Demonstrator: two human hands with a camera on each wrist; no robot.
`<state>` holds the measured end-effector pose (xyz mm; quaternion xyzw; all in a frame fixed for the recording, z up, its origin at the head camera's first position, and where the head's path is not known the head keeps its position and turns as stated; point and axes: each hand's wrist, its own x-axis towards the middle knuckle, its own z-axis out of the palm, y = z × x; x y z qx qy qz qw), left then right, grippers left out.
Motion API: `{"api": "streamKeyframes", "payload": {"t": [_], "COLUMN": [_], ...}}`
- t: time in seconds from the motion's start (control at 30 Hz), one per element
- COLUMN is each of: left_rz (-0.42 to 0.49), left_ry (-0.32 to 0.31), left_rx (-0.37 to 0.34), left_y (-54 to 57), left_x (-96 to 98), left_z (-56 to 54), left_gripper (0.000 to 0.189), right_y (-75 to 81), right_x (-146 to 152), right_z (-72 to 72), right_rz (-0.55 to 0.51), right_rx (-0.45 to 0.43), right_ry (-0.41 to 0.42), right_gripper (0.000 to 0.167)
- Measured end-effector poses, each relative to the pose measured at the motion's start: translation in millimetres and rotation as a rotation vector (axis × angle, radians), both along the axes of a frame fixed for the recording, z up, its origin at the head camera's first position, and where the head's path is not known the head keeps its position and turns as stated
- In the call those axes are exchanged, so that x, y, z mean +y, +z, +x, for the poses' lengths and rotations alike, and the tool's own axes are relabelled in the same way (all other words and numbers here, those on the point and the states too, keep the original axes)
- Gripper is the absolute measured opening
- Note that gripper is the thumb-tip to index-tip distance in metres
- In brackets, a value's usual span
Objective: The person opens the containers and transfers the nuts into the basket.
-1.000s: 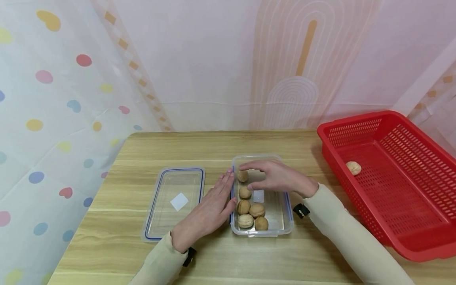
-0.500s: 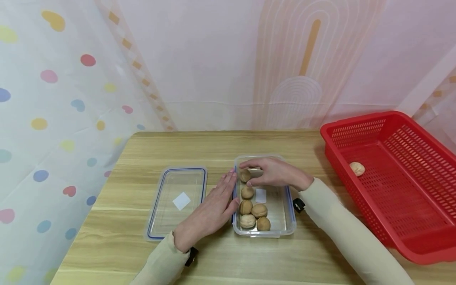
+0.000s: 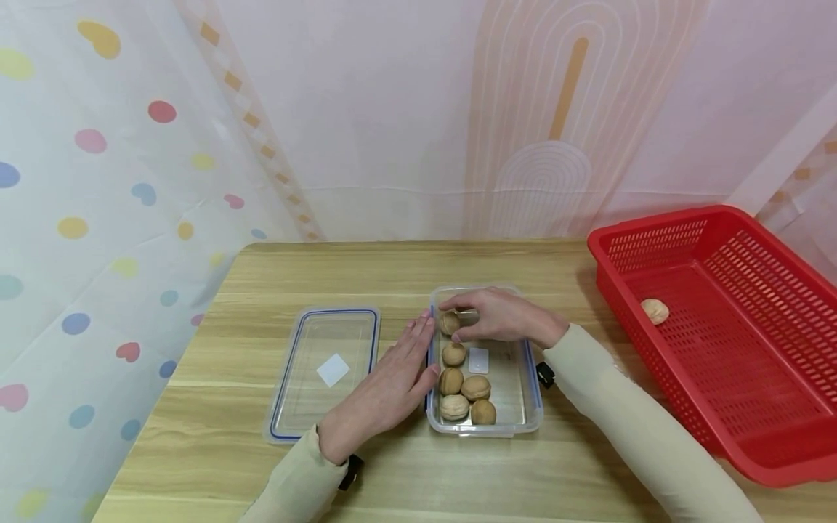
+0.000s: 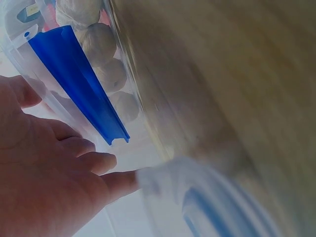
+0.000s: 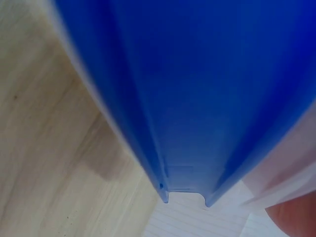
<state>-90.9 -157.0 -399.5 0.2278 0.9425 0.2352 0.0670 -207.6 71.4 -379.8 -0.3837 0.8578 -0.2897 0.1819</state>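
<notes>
A clear plastic food box (image 3: 516, 392) with blue side latches stands in the middle of the table. Several walnuts (image 3: 476, 388) lie along its left side and near end. At the far left corner, my right hand (image 3: 498, 314) reaches over the rim, thumb and index finger on either side of a walnut (image 3: 449, 323). My left hand (image 3: 386, 378) lies with fingers extended along the box's left wall. In the left wrist view that hand is beside a hanging blue latch (image 4: 79, 84). Another blue latch (image 5: 197, 98) fills much of the right wrist view, where little of the hand shows.
The clear lid (image 3: 304, 407) with a blue seal and white label lies left of the box. On the right stands a red perforated basket (image 3: 739, 378) holding one pale walnut (image 3: 654, 311). A patterned curtain (image 3: 392, 123) hangs behind the wooden table (image 3: 366, 269).
My right wrist has shifted slightly left while its fingertips stay at the same walnut. The left hand keeps its place by the box; the head view has swung slightly.
</notes>
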Motion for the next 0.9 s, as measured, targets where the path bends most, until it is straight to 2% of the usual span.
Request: {"api": "streamKeyframes", "payload": {"t": [0.2,0.47,0.9], "left_rz": [0.004,0.006,0.002], "left_ry": [0.000,-0.001,0.011], "left_rx": [0.003,-0.006,-0.024], "left_y": [0.3,2.1,1.9], "left_x": [0.1,0.4,0.5], "left_z": [-0.1,-0.3,0.6], "left_gripper": [0.068,0.068,0.068], "right_y": [-2.5,-7.0,-8.6], "right_x": [-2.6,-6.1,-7.7], "right_z": [-0.5,-1.0,0.5], "right_rz": [0.031,0.066,0.051], "right_rx": [-0.004,0.057,0.087], "right_ry": [-0.002,0.021,0.038], "right_gripper": [0.058,0.052,0.041]}}
